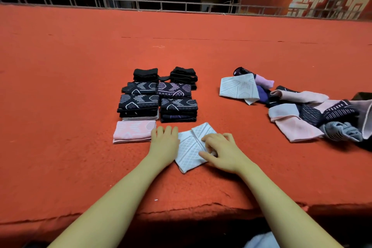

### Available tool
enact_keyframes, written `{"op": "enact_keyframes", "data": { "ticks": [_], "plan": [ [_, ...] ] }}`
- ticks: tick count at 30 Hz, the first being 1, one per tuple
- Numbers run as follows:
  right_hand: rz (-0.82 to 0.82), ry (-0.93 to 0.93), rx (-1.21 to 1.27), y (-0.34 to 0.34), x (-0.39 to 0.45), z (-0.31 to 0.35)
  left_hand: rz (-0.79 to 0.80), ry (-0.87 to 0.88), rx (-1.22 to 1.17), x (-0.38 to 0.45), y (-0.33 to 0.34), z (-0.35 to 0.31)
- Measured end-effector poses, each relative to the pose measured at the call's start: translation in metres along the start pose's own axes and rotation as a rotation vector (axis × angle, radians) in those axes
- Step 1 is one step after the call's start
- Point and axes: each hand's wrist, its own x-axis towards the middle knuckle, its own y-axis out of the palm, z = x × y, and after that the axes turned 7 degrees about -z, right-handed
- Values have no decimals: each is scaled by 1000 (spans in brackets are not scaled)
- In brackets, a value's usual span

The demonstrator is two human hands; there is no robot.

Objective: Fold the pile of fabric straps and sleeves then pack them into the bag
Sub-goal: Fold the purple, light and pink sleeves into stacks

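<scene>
White sleeve [190, 148]: left hand [164, 141] flat, right hand [219, 152] curled pinching.

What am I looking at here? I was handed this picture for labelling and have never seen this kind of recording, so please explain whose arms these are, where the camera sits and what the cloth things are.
There is no machine: a person works with bare hands, and the single picture comes from a camera worn on their head, looking forward and down. That is why both forearms enter from the bottom.

The left hand lies flat, fingers straight, on the edge of a white patterned sleeve. The right hand curls its fingers on the same sleeve, apparently mid-fold.

All of it rests on a red carpeted surface. Behind the hands sit the folded stacks, mostly dark and patterned, with a folded pink piece at the near left. To the right lies the unfolded pile of white, pink and dark pieces. I cannot make out a bag for certain.
</scene>
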Motion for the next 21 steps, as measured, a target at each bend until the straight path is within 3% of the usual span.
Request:
{"op": "enact_keyframes", "data": {
  "ticks": [4, 9, 13, 21],
  "plan": [
    [-41, 82, 34, 0, 19, 5, -63, 12, 28, 7, -2, -2],
    [79, 135, -111, 5, 26, 3, -157, -7, 20, 10, -4, -2],
    [126, 97, -86, 4, 28, 7, -229, -1, 38, 27, -5, 3],
    [-9, 117, -202, 24, 23, 5, -265, 107, 11, 15, 12, 11]
  ]
}}
